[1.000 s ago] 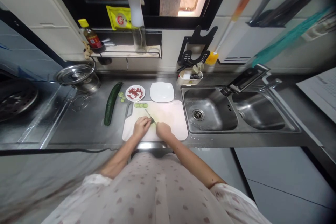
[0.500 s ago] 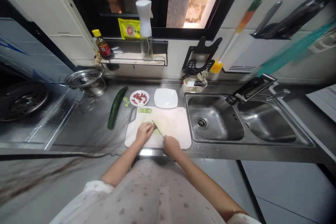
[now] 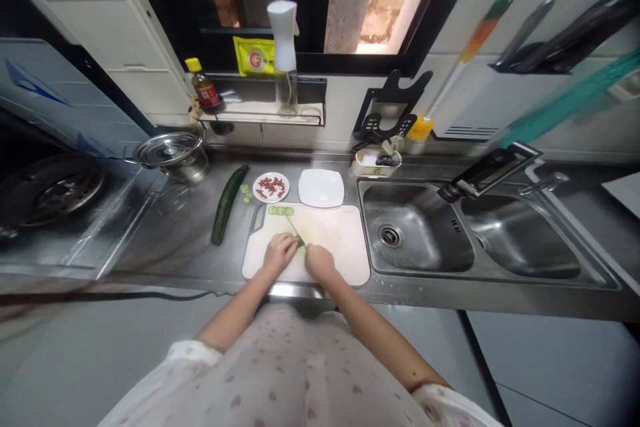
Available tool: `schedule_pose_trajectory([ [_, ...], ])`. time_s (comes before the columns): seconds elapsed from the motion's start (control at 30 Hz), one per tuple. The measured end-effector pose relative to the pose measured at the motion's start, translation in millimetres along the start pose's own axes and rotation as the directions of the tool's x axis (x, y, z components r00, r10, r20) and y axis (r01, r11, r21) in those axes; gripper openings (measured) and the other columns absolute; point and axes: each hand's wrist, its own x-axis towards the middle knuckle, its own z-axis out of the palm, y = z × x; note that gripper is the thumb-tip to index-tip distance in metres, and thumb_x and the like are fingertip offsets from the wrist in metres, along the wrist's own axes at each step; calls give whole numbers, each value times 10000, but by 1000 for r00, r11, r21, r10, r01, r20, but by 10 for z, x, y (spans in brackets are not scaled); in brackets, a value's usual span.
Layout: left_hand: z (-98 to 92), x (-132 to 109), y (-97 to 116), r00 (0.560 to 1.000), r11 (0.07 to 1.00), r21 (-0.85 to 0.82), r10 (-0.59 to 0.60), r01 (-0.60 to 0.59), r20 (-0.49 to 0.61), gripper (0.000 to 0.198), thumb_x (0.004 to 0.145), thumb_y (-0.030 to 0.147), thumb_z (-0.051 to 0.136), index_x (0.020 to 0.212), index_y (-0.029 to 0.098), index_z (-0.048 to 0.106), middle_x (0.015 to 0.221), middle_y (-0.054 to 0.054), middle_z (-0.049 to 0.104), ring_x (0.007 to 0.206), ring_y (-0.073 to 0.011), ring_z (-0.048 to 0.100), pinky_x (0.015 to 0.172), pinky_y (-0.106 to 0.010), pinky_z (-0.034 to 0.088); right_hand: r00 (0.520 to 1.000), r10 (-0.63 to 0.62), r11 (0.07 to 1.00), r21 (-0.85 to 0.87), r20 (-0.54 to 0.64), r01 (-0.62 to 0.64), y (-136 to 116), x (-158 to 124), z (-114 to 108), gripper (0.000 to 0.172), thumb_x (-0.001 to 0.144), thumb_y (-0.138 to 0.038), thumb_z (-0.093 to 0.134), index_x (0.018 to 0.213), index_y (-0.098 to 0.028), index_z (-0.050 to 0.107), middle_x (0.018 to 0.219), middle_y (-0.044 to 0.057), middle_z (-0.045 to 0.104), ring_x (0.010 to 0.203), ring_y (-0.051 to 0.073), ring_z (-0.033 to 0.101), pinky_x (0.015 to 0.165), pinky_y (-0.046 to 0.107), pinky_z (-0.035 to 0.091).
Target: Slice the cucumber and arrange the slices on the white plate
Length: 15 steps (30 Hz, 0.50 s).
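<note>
My right hand (image 3: 319, 262) is wrapped round the handle of a knife (image 3: 295, 229), whose thin blade slants up and left over the white cutting board (image 3: 345, 233). Just left of the blade, my left hand (image 3: 281, 252) presses a small dark green cucumber piece (image 3: 300, 241) to the board, its fingers covering most of it. Pale green cucumber slices (image 3: 281, 211) lie overlapped in a row at the board's upper left. A few more slices (image 3: 245, 193) rest on the steel counter, beside a long whole cucumber (image 3: 229, 205).
Behind the board stand a small plate (image 3: 260, 191) with chopped red bits and a white square dish (image 3: 321, 188). To the right is a double sink (image 3: 417, 227) with a black faucet (image 3: 490, 170). A lidded steel pot (image 3: 175, 157) stands at the left.
My right hand has moved up and left with the knife, closer to my left hand, and the blade tip now reaches near the sliced row. The whole view has shifted slightly.
</note>
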Motion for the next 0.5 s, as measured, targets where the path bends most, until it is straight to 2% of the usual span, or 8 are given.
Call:
schedule_pose_trajectory([
  [0.27,9,-7,-23,1000,1000,2,-15,15,19,180,910,257,526,921,204,698,902,-53,678,866,-175,579,795,-314,470,999,-12,1000,6,-31,12,32,-23,30,308,906,-102,372,1056,-129,640,1030,145,687,992,191,643,791,261,446],
  [0.5,32,-17,-61,1000,1000,18,-9,9,19,185,906,266,532,961,212,700,926,-55,685,895,-180,595,818,-322,483,999,38,999,-32,35,-37,153,-234,92,297,904,-94,377,1059,-141,626,1026,151,680,989,202,648,773,276,457],
])
